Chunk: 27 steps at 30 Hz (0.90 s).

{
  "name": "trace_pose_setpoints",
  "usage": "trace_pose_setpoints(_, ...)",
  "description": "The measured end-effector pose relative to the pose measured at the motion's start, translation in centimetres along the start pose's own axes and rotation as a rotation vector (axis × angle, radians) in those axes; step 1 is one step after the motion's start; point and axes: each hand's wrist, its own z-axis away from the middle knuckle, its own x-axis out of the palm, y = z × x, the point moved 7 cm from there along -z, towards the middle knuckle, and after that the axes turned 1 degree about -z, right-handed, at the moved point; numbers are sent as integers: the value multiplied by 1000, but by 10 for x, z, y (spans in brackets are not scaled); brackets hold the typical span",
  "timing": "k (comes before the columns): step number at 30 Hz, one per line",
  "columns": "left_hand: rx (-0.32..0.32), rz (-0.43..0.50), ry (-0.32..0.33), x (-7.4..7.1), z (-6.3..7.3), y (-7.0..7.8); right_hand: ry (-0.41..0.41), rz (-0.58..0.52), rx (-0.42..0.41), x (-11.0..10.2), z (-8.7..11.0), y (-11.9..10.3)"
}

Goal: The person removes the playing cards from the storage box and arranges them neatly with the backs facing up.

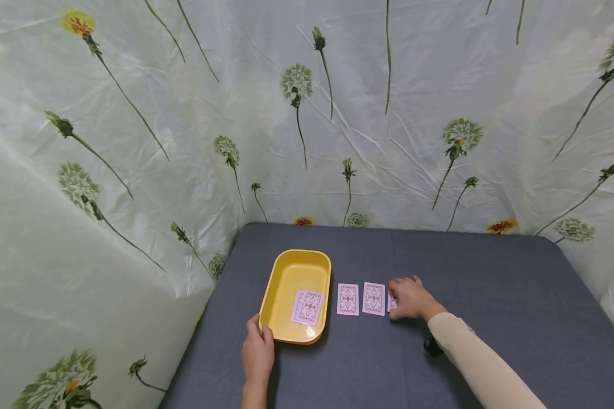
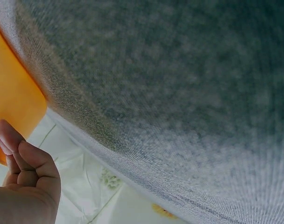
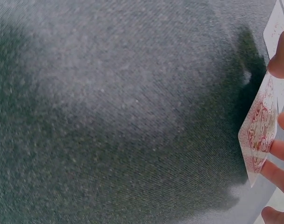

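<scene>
At the near left corner of a yellow plastic tray [image 1: 298, 277], my left hand [image 1: 258, 351] grips the rim. Two overlapping playing cards [image 1: 311, 308] lie face down inside it, toward the near right. To the tray's right, a playing card [image 1: 348, 299] and a second playing card [image 1: 374, 299] lie side by side, backs up. My right hand [image 1: 411, 299] pinches another patterned card [image 3: 259, 126] just right of them, thumb at one edge and fingers at the other. In the right wrist view this card looks tilted; the hand covers most of it in the head view.
A dark grey cloth [image 1: 358, 363] covers the table. Floral sheeting [image 1: 368, 142] hangs behind the table and along its left side. A small black object [image 1: 432, 347] shows beneath the right wrist.
</scene>
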Motion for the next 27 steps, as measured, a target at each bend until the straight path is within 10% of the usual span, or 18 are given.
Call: trace_pose_setpoints(27, 2, 12, 1, 0, 0, -1, 141, 121, -52, -21, -16, -29)
